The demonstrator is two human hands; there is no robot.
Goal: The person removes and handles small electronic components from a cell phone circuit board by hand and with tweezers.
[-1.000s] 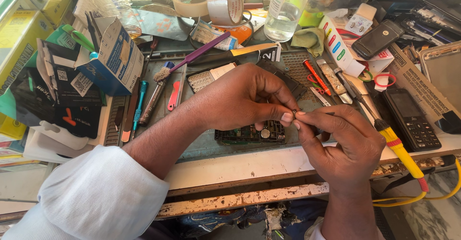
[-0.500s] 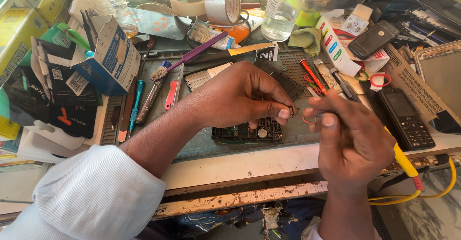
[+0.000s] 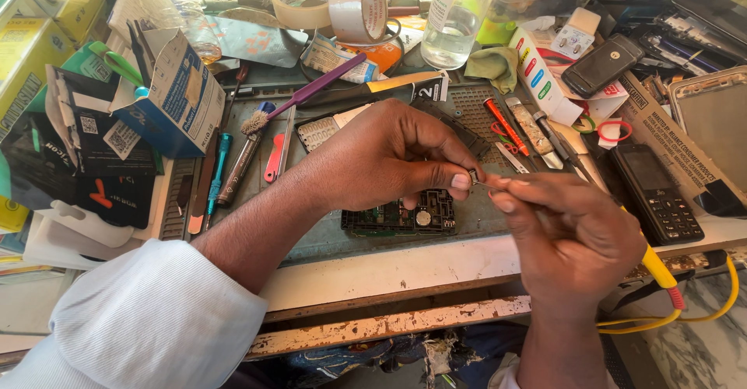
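Observation:
My left hand (image 3: 389,155) and my right hand (image 3: 572,237) meet above a grey work mat (image 3: 311,237), their fingertips pinching one tiny dark part (image 3: 476,179) between them. Under the left hand lies a green phone circuit board (image 3: 401,218) with a round coin cell on it. My left forearm comes in from the lower left in a white ribbed sleeve (image 3: 156,327). What the tiny part is cannot be told.
A black keypad phone (image 3: 657,194) lies right of my hands, a yellow-handled tool (image 3: 661,268) with yellow cable behind my right hand. A purple brush (image 3: 299,97), screwdrivers (image 3: 218,175), tape rolls (image 3: 331,4), a clear bottle (image 3: 455,15), boxes (image 3: 175,93) and another phone (image 3: 603,64) crowd the bench.
My right hand has come back toward the left hand after drawing slightly apart, and both sets of fingertips again close on the small part. The view has shifted a little.

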